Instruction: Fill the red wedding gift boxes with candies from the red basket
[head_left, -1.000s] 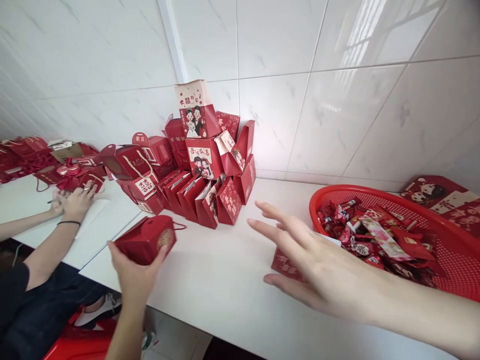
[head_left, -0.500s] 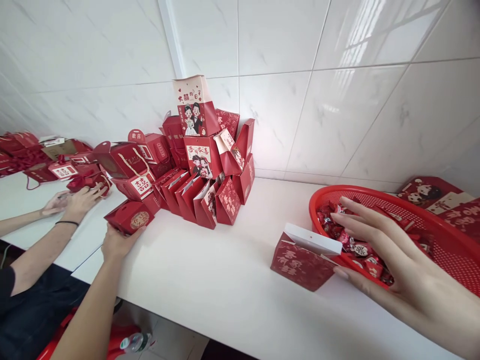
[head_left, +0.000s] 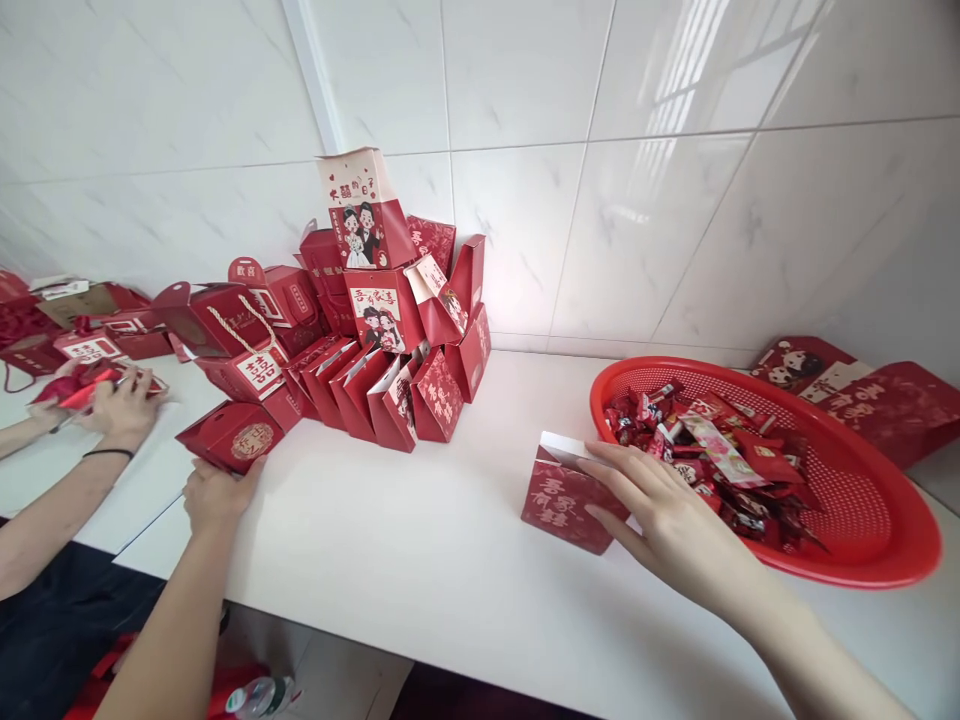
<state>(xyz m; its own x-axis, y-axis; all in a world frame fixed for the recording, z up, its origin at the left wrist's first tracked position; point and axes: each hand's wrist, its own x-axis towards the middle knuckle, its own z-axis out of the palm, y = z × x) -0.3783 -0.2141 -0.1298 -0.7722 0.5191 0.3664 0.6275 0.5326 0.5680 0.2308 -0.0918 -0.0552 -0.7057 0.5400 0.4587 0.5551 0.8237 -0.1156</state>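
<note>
My left hand (head_left: 219, 493) grips the near side of a red gift box (head_left: 236, 435) with a round gold emblem, at the front of a stack. On the right, a red gift box (head_left: 562, 500) with pale lettering stands upright on the table, its white-lined flap (head_left: 564, 446) raised at the top. My right hand (head_left: 651, 497) is on this box's right side, the fingers over its upper edge and the thumb against its front. Close behind that hand lies a red plastic basket (head_left: 877, 510) of wrapped candies (head_left: 720, 445).
Several red boxes (head_left: 379, 315) are piled against the tiled wall (head_left: 525, 230). More boxes (head_left: 892, 400) lean behind the basket. At left, a co-worker's hands (head_left: 127, 405) handle a red item. A plastic bottle (head_left: 259, 697) lies below the table's edge (head_left: 322, 632).
My right hand has come down from over the basket onto the lettered box. My left hand stays on its box. The co-worker's hands have moved, and the view has shifted right.
</note>
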